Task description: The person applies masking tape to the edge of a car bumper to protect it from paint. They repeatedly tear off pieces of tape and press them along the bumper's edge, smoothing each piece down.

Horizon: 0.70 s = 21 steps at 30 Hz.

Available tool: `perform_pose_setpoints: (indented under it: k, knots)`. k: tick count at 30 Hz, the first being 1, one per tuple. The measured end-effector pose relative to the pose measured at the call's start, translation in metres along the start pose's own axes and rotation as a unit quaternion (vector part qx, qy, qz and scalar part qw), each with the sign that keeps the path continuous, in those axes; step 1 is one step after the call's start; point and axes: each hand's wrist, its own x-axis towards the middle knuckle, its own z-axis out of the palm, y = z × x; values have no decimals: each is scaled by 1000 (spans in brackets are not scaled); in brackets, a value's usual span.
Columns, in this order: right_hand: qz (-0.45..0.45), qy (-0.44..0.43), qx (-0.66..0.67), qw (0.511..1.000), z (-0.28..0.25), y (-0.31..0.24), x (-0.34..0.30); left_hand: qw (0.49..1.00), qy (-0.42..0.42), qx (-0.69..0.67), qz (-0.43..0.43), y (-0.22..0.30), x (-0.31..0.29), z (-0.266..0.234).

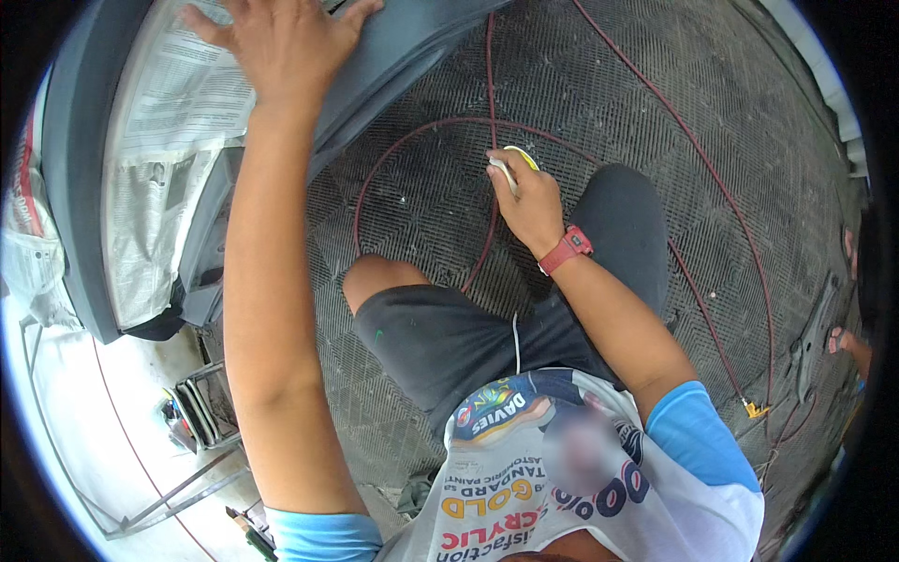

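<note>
I've got the left hand point(286, 47) spread wide over the grey panel point(393, 58) and newspaper point(178, 103), upper left; my right hand point(535, 208) pinches a small white-and-yellow piece point(524, 156) above the dark floor point(426, 192)!

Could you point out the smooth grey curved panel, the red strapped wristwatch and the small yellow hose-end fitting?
Smooth grey curved panel point(379, 70): head view, its bare outer surface.
Red strapped wristwatch point(563, 252): head view, strap beside the case.
Small yellow hose-end fitting point(755, 410): head view, middle of its body.
</note>
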Motion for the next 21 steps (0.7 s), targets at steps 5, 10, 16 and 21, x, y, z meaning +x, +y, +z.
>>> perform_pose_setpoints:
  k: [5,10,16,21]
  knots:
    - [-1,-13,-11,1000,-2,3,-2,999,17,15,-36,9,7,7]
    - [26,-47,-30,998,-4,8,0,992,85,80,-38,37,-12,5]
    - [53,-51,-12,997,-3,6,0,967,-32,-197,-160,53,-133,-32]
    - [42,-56,-9,998,0,1,3,951,-123,-149,-242,3,-170,-66]
